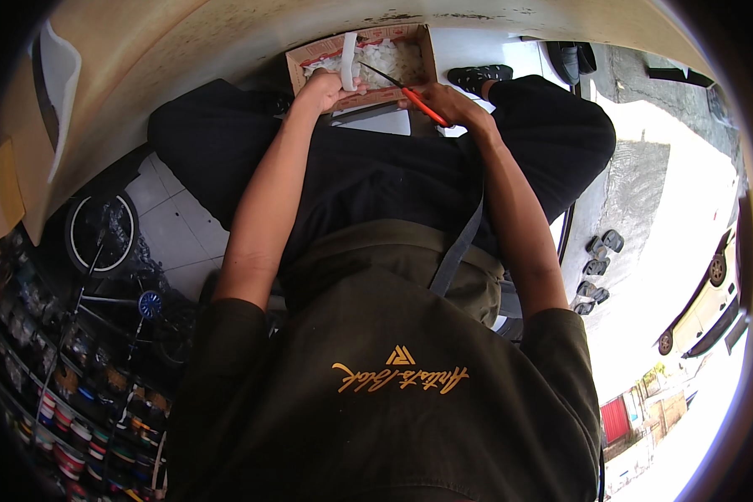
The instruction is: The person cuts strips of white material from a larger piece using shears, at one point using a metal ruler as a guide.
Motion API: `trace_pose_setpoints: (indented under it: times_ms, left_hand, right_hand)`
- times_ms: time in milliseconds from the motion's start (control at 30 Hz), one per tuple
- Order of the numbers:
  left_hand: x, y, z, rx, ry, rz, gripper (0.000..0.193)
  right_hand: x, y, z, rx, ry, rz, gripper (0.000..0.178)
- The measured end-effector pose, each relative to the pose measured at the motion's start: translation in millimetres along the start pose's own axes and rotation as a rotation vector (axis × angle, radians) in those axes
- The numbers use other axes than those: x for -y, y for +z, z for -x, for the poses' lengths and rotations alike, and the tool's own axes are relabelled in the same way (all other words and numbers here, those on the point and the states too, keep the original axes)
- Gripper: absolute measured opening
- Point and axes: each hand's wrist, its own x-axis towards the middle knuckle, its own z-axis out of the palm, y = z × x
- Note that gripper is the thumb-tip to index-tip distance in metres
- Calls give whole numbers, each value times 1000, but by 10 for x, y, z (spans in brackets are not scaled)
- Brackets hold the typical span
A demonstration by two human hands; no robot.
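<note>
My left hand [326,90] is closed on a white, foam-like strip [348,60], which stands up from the fingers over an open cardboard box [429,57]. Orange-handled scissors [425,109] are in my right hand [456,104], their dark, thin tip pointing left toward the strip. The tip looks close to the strip; whether it touches cannot be told. Many small white pieces [397,60] lie in the box below both hands. My right fingers partly hide the handles.
My dark-trousered legs [552,125] are bent to both sides of the box. A shoe [571,60] rests at the upper right, with several sandals [596,266] farther down. A bicycle wheel [100,233] and shelves of coloured containers [71,435] are at the left. A parked vehicle [701,305] shows at the right.
</note>
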Motion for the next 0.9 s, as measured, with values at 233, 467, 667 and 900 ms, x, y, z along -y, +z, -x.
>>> trace_pose_setpoints:
  times_ms: [233,467,667,900]
  left_hand:
    - [2,-63,-19,11,-22,8,21]
    - [-43,37,130,-119,117,-118,20]
    - [9,-51,42,50,153,-27,19]
    - [19,-57,-59,110,-24,77,23]
  right_hand:
    - [261,-76,202,92,153,-77,97]
    - [371,-107,281,130,145,-63,102]
    - [378,-92,267,69,147,-94,97]
    - [133,-24,112,43,-7,6,72]
